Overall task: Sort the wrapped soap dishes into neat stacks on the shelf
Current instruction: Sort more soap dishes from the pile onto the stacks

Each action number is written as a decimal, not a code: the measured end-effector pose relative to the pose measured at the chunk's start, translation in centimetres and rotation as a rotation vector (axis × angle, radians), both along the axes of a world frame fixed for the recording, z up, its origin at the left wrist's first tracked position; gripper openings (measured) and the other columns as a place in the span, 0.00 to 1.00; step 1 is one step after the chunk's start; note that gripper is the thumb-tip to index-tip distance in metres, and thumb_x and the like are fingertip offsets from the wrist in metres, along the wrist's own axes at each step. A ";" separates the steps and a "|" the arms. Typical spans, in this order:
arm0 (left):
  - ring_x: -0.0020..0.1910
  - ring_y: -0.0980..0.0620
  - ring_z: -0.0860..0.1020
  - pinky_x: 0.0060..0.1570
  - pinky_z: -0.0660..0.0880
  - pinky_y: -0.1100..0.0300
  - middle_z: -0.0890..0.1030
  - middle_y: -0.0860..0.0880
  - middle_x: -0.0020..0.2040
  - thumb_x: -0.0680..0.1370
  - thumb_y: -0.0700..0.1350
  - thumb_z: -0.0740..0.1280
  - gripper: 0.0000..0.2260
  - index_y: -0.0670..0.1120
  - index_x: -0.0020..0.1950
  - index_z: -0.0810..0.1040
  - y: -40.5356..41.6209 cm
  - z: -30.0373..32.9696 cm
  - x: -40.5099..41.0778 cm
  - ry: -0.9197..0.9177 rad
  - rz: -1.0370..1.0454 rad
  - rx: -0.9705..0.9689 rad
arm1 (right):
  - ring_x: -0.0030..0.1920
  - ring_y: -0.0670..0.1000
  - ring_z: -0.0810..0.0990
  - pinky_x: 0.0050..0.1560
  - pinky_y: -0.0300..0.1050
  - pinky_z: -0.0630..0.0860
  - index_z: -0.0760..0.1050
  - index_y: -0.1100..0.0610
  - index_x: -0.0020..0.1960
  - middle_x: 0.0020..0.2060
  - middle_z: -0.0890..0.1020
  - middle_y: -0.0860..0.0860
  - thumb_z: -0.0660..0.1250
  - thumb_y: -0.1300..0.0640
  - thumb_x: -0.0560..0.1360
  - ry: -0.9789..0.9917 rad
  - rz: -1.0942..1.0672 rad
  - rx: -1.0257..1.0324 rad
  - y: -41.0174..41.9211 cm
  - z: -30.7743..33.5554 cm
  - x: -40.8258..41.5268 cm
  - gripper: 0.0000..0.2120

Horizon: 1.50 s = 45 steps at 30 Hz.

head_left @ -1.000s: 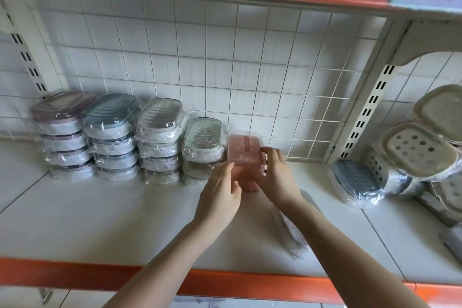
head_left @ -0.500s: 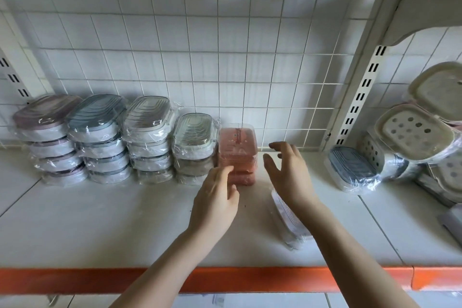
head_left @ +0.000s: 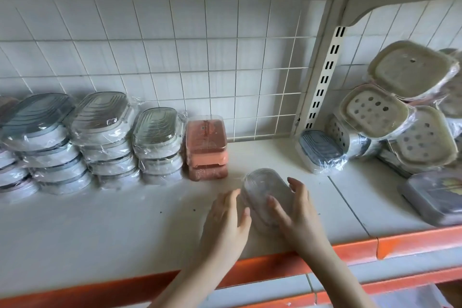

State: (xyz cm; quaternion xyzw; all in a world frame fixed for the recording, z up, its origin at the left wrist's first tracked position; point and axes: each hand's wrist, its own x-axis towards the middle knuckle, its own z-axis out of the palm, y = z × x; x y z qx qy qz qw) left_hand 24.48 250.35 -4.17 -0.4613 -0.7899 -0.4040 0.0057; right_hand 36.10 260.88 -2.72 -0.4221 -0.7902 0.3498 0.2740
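A clear wrapped soap dish [head_left: 265, 189] lies near the front of the white shelf [head_left: 100, 227]. My right hand [head_left: 298, 215] grips it, thumb on its top and fingers along its right side. My left hand [head_left: 226, 220] touches its left side with relaxed fingers. Behind it stands a stack of pink dishes [head_left: 207, 147]. Left of that are neat stacks of grey-green dishes [head_left: 157, 147], grey dishes [head_left: 105, 132] and blue-grey dishes [head_left: 40, 140].
A loose blue dish [head_left: 321, 151] leans by the slotted upright [head_left: 325, 75]. An untidy pile of cream dishes [head_left: 400, 112] fills the right side, with a grey wrapped box [head_left: 435, 195] in front. A wire grid [head_left: 175, 57] backs the shelf; its front edge [head_left: 275, 267] is orange.
Both hands left the pink stack and drew back toward the shelf front. They now hold the clear wrapped dish that lay under my right forearm. The view has shifted right.
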 end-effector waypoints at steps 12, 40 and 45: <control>0.59 0.53 0.75 0.61 0.71 0.56 0.77 0.51 0.59 0.74 0.59 0.59 0.26 0.44 0.65 0.73 -0.4 0.0 0.0 -0.064 -0.152 0.045 | 0.63 0.47 0.70 0.61 0.42 0.67 0.64 0.52 0.69 0.60 0.70 0.42 0.61 0.33 0.68 0.136 0.088 0.102 -0.1 -0.8 0.6 0.36; 0.62 0.51 0.72 0.59 0.72 0.61 0.69 0.55 0.67 0.69 0.56 0.69 0.34 0.52 0.72 0.62 -6.9 7.8 -5.9 -0.024 0.007 0.420 | 0.71 0.44 0.66 0.67 0.37 0.66 0.61 0.59 0.70 0.70 0.67 0.50 0.73 0.58 0.71 0.586 0.644 0.015 -4.6 6.9 -7.2 0.32; 0.66 0.55 0.70 0.63 0.69 0.61 0.70 0.49 0.68 0.70 0.57 0.67 0.35 0.43 0.73 0.64 -8.3 9.4 -9.5 -0.061 0.047 0.416 | 0.67 0.46 0.72 0.63 0.40 0.71 0.60 0.53 0.70 0.68 0.68 0.55 0.73 0.56 0.71 0.553 0.749 0.000 -5.0 9.2 -10.9 0.32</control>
